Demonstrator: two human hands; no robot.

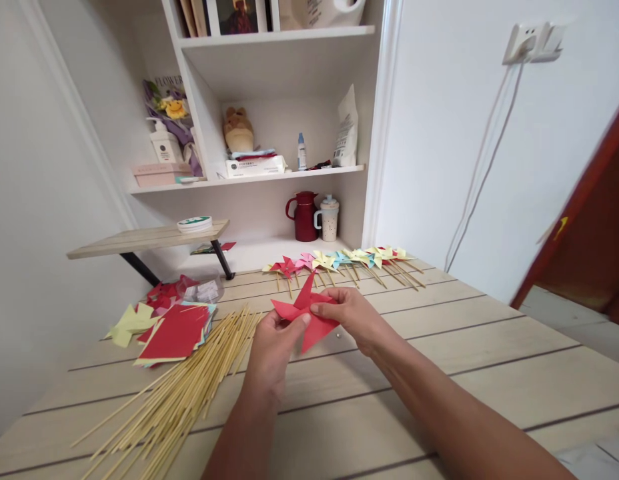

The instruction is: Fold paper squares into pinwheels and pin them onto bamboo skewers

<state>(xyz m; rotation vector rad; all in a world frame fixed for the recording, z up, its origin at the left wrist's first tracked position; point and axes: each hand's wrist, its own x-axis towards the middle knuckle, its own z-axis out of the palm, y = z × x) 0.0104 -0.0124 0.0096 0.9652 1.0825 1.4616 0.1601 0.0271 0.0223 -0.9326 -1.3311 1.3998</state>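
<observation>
A red paper pinwheel (317, 331) is held above the table between both hands, its pointed blades spread outward. My left hand (274, 347) grips its left side, the thumb pressed near the middle. My right hand (352, 317) pinches it from the right, thumb also close to the centre. Fingers hide part of the paper, and I cannot make out how the centre is fixed. On the table just below the right hand lies a tiny shiny round piece (338, 336). Left of my left hand is a loose pile of thin wooden sticks (189, 393).
Square coloured paper sheets (174, 333) are stacked at the left, beside a pale yellow pinwheel (129, 325) and a clear container (204, 291). Several pinwheels on sticks (339, 260) line the table's back edge. A small raised stand (154, 239) rises at the back left.
</observation>
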